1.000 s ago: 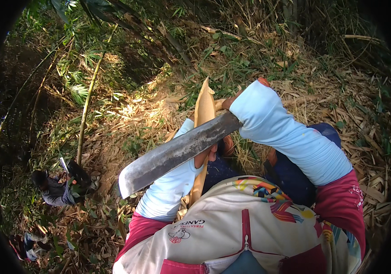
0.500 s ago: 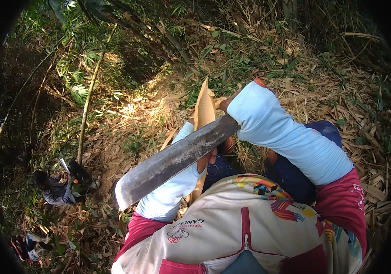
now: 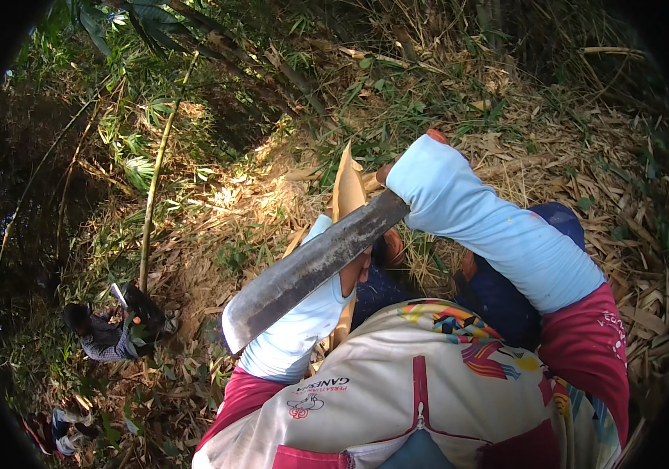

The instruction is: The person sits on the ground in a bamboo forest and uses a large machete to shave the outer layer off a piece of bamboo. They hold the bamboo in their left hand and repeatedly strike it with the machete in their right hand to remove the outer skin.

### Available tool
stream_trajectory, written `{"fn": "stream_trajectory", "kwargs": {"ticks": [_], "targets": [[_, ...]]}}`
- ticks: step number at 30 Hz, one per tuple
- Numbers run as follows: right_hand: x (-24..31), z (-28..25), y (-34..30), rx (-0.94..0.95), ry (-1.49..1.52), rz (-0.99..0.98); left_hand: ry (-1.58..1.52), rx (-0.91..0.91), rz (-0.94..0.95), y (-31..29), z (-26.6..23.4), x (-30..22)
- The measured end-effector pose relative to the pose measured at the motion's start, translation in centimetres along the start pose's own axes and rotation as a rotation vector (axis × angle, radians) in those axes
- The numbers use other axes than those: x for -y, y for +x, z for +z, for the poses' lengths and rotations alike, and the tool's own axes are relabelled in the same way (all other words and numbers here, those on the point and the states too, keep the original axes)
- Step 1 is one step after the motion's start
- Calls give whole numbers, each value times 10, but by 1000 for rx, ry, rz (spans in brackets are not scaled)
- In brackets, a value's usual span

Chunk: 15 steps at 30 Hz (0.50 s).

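Here, left fingers (image 3: 365, 269) curl round bamboo (image 3: 348, 191); right fingers (image 3: 384, 173), partly hidden, grip a machete (image 3: 311, 266)

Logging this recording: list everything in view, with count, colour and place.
large knife: one, dark grey, slanting across the centre
wooden strip: one, pale tan, partly behind the knife
co-workers: two, upper one dark-clothed, lower left
slanting stem: one, yellow-green, upper left
dry leaves: many, tan, over the ground
green plants: many, green, mainly left and top
shirt: one, cream and maroon, bottom centre
trousers: one pair, dark blue, beyond the shirt
sleeves: two, light blue, forearms
left hand: one, bare, at the wooden strip
right hand: one, mostly hidden, at the knife's upper end
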State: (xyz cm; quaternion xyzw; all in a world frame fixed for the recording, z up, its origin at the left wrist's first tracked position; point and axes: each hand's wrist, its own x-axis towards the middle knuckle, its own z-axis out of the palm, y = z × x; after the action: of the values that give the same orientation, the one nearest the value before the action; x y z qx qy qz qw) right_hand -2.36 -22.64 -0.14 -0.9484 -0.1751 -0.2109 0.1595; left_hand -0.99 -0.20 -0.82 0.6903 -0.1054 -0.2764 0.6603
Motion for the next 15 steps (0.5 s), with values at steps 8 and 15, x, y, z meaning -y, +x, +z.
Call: {"fn": "stream_trajectory", "kwargs": {"ticks": [8,15], "targets": [[-24,-14,11,203,-45,177,221,-13,147,-9,3,-10],[-17,-4,5,23,-14,170,217,0,172,-10,-9,-5]]}}
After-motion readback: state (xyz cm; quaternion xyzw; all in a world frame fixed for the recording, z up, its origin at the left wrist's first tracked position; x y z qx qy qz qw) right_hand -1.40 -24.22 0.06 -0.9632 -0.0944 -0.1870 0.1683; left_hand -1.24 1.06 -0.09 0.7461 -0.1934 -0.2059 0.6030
